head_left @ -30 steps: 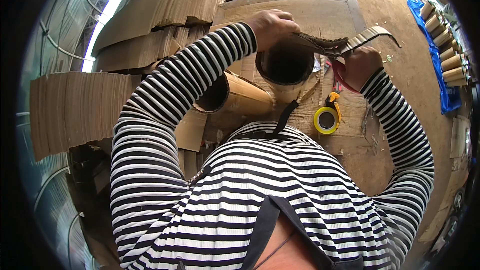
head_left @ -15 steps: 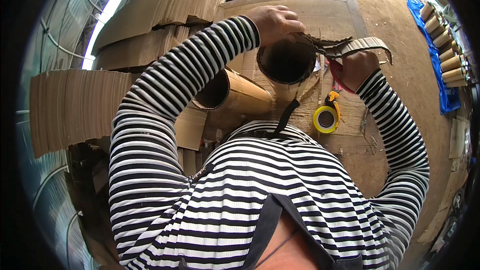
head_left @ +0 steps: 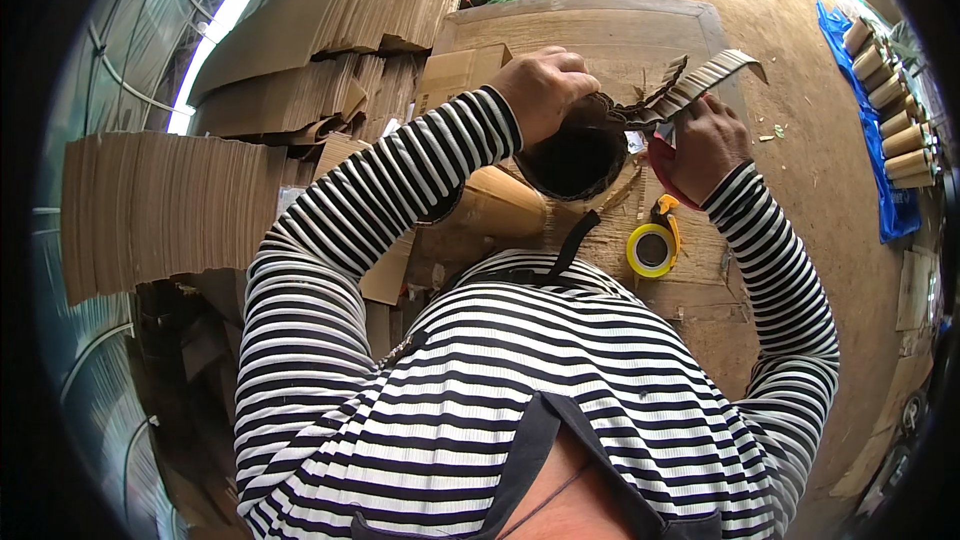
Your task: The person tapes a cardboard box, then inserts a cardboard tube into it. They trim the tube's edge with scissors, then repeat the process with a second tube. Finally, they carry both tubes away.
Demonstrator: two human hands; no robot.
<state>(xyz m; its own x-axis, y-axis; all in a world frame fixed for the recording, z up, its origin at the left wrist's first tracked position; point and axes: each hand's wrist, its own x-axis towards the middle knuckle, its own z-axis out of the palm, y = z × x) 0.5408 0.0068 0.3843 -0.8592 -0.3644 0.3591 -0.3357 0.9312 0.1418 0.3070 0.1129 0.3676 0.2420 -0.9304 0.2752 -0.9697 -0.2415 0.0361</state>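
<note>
At the far left leans a thick stack of brown corrugated cardboard sheets [head_left: 170, 215]. Nearer the middle, a tan cardboard tube [head_left: 502, 202] lies partly behind the striped sleeve; I'd expect it to be light and easy to roll, best lifted around its body. Next, the left hand [head_left: 546, 92] is closed over the far rim of an upright, dark-mouthed brown cardboard tube [head_left: 575, 162] standing on the brown wooden desk [head_left: 650, 25]. That tube looks light and stiff along its wall, but its ragged rim would probably crush under a hard pinch, so holding it lower down seems safer. A yellow roll of tape [head_left: 634, 252] lies nearer the body. Further right, the right hand [head_left: 712, 143] grips red-handled scissors [head_left: 660, 160], blades hidden. Above it, a ribbed, pale cardboard strip [head_left: 708, 83] curls out from the rim, likely floppy and easily torn.
</note>
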